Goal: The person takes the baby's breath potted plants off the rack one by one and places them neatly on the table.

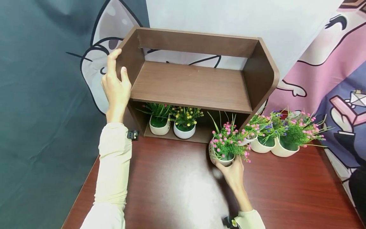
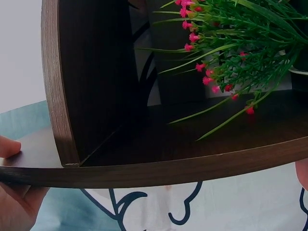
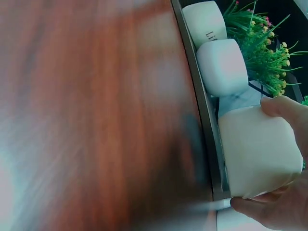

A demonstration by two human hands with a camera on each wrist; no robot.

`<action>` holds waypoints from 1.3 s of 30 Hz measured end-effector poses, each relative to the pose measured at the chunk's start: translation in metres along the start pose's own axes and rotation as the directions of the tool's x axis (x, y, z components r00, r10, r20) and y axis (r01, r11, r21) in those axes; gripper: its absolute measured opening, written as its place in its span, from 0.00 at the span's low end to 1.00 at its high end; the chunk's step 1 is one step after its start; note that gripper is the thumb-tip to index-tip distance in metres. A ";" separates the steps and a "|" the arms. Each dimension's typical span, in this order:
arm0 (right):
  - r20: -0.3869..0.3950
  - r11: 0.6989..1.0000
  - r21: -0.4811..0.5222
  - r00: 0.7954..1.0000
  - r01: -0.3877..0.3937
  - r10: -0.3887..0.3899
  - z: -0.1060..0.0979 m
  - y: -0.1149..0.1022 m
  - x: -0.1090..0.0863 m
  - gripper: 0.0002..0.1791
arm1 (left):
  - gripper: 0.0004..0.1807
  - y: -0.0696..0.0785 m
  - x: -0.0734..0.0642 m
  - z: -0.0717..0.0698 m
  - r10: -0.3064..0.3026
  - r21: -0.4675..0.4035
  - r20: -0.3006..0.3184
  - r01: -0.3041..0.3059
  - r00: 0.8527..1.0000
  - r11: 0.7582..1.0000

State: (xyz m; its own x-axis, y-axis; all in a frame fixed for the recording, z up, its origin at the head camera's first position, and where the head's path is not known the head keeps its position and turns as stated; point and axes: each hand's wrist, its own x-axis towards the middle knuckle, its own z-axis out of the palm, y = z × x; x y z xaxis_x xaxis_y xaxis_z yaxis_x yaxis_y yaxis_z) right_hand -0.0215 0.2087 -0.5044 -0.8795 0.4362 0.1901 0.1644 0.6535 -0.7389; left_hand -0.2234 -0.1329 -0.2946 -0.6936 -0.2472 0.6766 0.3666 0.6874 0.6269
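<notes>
My left hand point(image 1: 115, 86) holds the left side panel of a brown two-tier wooden shelf point(image 1: 191, 86). In the left wrist view the panel's edge point(image 2: 144, 175) runs between its digits. My right hand point(image 1: 233, 171) grips a white pot point(image 3: 260, 149) from its sides, thumb and fingers spread around it. This potted plant point(image 1: 227, 143) has pink flowers and long green blades, and stands at the right front of the lower tier. Inside that tier sit a white pot with pink-flowered grass point(image 1: 159, 122) and a round white pot with yellow flowers point(image 1: 185, 124).
Several more white potted plants cluster right of the shelf, among them one with blue flowers point(image 1: 266, 140) and a larger pink one point(image 1: 287, 144). A reddish-brown table point(image 1: 171, 184) lies in front. Cartoon-printed cloth point(image 1: 43, 79) hangs behind and at the sides.
</notes>
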 end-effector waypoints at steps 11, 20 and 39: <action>-0.037 0.996 -0.065 0.997 0.064 -0.067 -0.035 0.037 -0.025 0.41 | 0.22 -0.005 -0.003 0.000 0.058 -0.011 -0.005 -0.058 0.998 0.998; -0.063 0.995 -0.103 0.998 0.014 -0.021 -0.046 0.050 -0.026 0.34 | 0.22 -0.006 -0.002 0.002 0.023 0.007 0.005 -0.023 1.000 1.000; -0.042 0.995 -0.012 0.995 -0.095 0.095 -0.054 0.064 -0.008 0.41 | 0.22 0.001 -0.002 -0.001 0.069 -0.012 -0.014 -0.069 0.998 0.998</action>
State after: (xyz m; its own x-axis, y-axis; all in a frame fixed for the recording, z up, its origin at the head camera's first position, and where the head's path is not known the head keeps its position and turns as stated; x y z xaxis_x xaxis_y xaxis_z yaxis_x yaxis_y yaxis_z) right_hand 0.0204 0.2802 -0.5185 -0.8405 0.5218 0.1462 0.2527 0.6160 -0.7461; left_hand -0.2207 -0.1323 -0.2953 -0.6579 -0.2087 0.7236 0.4210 0.6947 0.5832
